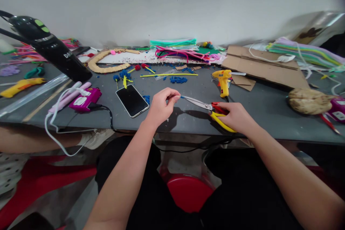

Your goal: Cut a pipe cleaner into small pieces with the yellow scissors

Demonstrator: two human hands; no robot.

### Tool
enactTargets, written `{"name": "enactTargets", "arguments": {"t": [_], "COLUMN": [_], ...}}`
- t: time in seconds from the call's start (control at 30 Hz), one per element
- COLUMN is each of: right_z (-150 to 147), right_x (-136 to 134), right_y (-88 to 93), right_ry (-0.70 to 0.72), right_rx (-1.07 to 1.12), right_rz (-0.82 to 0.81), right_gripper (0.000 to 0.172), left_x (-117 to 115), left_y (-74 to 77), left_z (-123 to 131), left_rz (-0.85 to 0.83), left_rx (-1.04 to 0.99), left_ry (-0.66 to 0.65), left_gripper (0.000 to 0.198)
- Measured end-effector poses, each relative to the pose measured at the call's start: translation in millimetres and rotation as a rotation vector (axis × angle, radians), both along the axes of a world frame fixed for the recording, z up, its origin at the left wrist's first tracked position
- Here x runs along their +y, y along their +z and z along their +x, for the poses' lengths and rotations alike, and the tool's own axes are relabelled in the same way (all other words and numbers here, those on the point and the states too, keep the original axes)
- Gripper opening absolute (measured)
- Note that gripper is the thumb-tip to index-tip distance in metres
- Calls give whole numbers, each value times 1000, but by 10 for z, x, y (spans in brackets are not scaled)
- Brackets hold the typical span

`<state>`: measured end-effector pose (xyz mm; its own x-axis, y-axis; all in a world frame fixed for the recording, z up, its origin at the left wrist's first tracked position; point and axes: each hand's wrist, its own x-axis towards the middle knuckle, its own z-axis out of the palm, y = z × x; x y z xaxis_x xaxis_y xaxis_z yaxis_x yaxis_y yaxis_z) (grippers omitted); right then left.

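Observation:
My right hand (231, 116) grips a pair of scissors (198, 103) with red and yellow handles, its blades reaching left over the grey table. At the blade tips, my left hand (164, 103) pinches a small blue piece (182, 97), probably pipe cleaner; most of it is hidden by the fingers. Left of that hand lies a smartphone (132, 100) with a dark screen. Beyond the hands are a yellow pipe cleaner (169, 75) lying straight and a heap of short blue fuzzy pieces (178, 79). Small red and blue pom-pom flowers (125, 75) on yellow stems rest near the phone.
A yellow glue gun (222, 81) stands beyond the scissors, beside cardboard sheets (258, 63). On the left are a black cylindrical device (59, 52), a purple power block (87, 99) with cables, and another yellow glue gun (21, 87). Pipe cleaner bundles (172, 43) line the wall.

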<state>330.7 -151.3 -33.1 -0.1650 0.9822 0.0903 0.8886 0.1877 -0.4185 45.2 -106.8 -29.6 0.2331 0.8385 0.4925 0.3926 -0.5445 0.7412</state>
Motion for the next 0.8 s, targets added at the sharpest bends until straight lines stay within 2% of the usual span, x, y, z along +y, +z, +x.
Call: {"name": "enactTargets", "arguments": {"t": [0.23, 0.43, 0.8], "right_z": [-3, -5, 16], "right_x": [-2, -30, -22], "right_y": [7, 29, -13], "right_ry": [-7, 9, 14], "right_rx": [28, 63, 48], "right_rz": [19, -6, -17], "right_gripper": [25, 34, 29], "left_x": [-9, -2, -7], "left_y": [7, -4, -12], "left_z": [14, 20, 45], "left_rz": [-2, -5, 4], "left_rx": [-17, -30, -38], "left_ry": [17, 32, 35], "left_gripper": [11, 10, 10]}}
